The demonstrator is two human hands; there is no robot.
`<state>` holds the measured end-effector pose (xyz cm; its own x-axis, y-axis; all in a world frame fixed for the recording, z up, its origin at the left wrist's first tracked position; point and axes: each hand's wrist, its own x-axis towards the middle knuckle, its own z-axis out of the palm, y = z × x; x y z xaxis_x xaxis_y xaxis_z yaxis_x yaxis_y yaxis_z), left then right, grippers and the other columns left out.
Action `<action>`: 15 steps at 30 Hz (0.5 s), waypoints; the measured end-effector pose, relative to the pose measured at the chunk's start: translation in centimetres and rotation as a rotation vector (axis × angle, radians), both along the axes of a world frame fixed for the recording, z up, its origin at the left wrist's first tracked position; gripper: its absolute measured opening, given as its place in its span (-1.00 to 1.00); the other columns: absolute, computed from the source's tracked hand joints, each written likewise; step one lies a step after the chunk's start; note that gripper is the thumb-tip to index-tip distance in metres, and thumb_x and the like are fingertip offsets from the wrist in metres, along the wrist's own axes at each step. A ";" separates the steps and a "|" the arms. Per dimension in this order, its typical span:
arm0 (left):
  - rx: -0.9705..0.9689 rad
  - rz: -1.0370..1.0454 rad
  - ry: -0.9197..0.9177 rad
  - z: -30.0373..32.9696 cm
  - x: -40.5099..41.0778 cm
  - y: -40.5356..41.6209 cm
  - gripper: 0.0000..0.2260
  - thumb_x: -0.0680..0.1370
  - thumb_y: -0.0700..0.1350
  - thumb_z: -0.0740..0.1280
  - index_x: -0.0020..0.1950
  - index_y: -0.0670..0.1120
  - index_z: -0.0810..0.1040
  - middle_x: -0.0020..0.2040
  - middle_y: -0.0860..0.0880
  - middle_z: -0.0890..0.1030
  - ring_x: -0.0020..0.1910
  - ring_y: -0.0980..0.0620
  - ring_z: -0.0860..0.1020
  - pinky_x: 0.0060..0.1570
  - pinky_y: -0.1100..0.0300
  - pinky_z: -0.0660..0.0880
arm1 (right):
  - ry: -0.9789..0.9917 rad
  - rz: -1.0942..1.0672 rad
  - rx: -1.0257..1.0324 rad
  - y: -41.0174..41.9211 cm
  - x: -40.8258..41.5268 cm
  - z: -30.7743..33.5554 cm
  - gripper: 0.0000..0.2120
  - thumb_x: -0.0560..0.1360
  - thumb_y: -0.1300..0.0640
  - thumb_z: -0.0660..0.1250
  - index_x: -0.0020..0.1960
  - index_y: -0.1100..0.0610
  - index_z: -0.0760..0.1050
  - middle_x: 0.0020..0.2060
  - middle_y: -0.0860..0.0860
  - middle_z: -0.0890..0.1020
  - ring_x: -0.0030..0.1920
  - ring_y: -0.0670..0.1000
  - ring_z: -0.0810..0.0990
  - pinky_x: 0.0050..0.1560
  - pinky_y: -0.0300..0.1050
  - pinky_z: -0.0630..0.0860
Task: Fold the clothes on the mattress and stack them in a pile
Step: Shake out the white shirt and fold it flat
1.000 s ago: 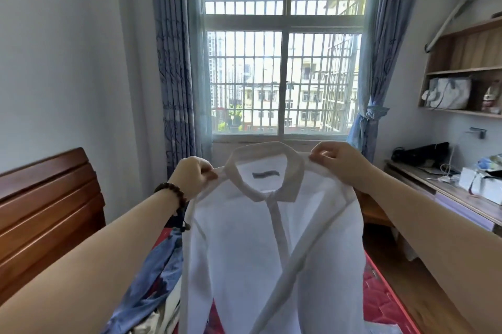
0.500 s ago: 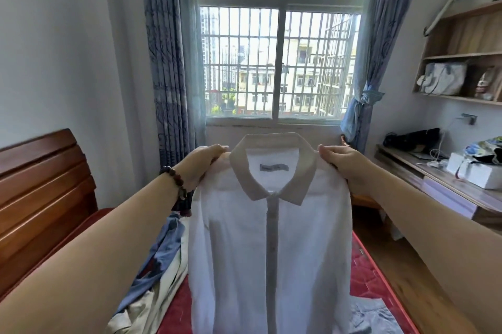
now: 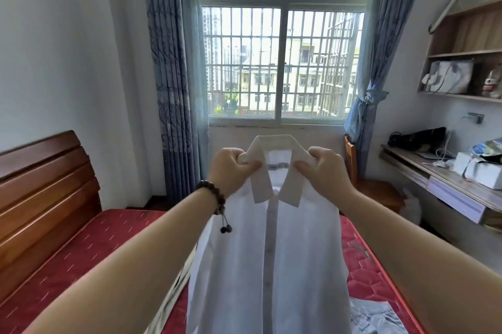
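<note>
White shirt [image 3: 269, 252]: held upright above the red mattress [image 3: 95, 246], left hand [image 3: 231, 170] and right hand [image 3: 323, 170] each pinching its collar. Judged light, limp, thin; better gripped at the shoulders.

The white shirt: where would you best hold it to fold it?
By the collar, one hand on each side from above, as the left hand and right hand pinch it now. The white shirt hangs straight from there, placket centred.
</note>
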<state>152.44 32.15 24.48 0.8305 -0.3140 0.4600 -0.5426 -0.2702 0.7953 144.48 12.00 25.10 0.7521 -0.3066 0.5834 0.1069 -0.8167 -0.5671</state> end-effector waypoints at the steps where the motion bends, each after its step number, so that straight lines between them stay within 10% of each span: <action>1: 0.000 0.033 -0.032 -0.1 -0.3 -0.7 -0.68 0.44 -0.08 0.48 -0.43 -0.10 0.44 -0.47 0.04 0.44 -0.46 0.08 0.34 -0.43 0.21 0.32 | -0.033 -0.004 0.010 0.8 0.2 -0.2 -0.74 0.42 0.14 0.39 -0.34 0.21 0.39 -0.48 0.01 0.44 -0.39 0.03 0.37 -0.36 -0.09 0.29; 7: -0.021 -0.064 -0.037 0.4 -1.7 -2.6 -0.58 0.54 -0.02 0.36 -0.43 -0.10 0.26 -0.47 0.00 0.24 -0.48 0.10 0.18 -0.50 0.27 0.15 | 0.001 0.183 0.330 4.5 1.5 -0.2 -0.69 0.53 0.11 0.29 -0.35 0.10 0.30 -0.49 -0.10 0.36 -0.47 -0.15 0.30 -0.45 -0.28 0.26; 12: 0.017 -0.209 0.087 0.4 -1.9 -1.9 -0.60 0.49 0.11 0.41 -0.10 -0.27 0.55 -0.26 -0.04 0.58 -0.30 0.02 0.53 -0.26 0.13 0.47 | 0.210 0.449 0.830 4.9 0.7 1.5 -0.65 0.64 0.02 0.11 -0.16 0.19 0.51 -0.37 0.06 0.54 -0.40 0.00 0.53 -0.39 -0.18 0.48; 15: 0.050 -0.185 0.043 0.1 -2.2 -1.8 -0.66 0.40 0.02 0.52 -0.01 -0.20 0.58 -0.12 -0.14 0.67 -0.15 -0.02 0.62 -0.10 0.04 0.57 | 0.354 0.546 0.761 4.4 -0.2 2.9 -0.54 0.65 -0.03 0.09 -0.15 0.21 0.63 -0.29 0.08 0.68 -0.34 -0.01 0.62 -0.27 -0.09 0.56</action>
<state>150.29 30.38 24.60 0.7753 -0.4843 0.4054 -0.5524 -0.2087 0.8070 144.28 16.43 27.96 0.9936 -0.0664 0.0912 0.0833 -0.1127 -0.9901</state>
